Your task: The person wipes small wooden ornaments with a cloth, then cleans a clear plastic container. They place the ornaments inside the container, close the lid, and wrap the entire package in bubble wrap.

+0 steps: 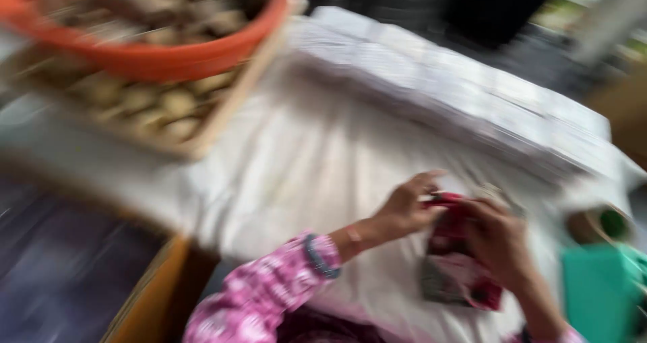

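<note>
The whole view is smeared by motion, so fine detail is lost. In the lower right of the frame both hands meet on a small red packet (453, 262), a soft, crinkly pouch with a grey patch near its lower end. The left hand (408, 208) comes in from the lower middle, its fingers (426, 179) curled and pinching the top edge of the packet. The right hand (502, 245) covers the packet's right side, fingers bent around it; how tightly they close I cannot tell. A pink patterned sleeve (269, 296) of soft fabric with a grey cuff runs down to the bottom edge.

The packet hangs just above a table (303, 154) draped in white, wrinkled cloth, which fills the middle of the frame. Along the upper right lies a long row of pale, flat stacked packs (458, 94). In the upper left sits a round orange plastic basin (155, 56) holding brownish lumps, resting on a shallow wooden tray (222, 114) filled with rounded tan pieces. A teal, smooth-sided box (600, 292) stands at the lower right edge.
</note>
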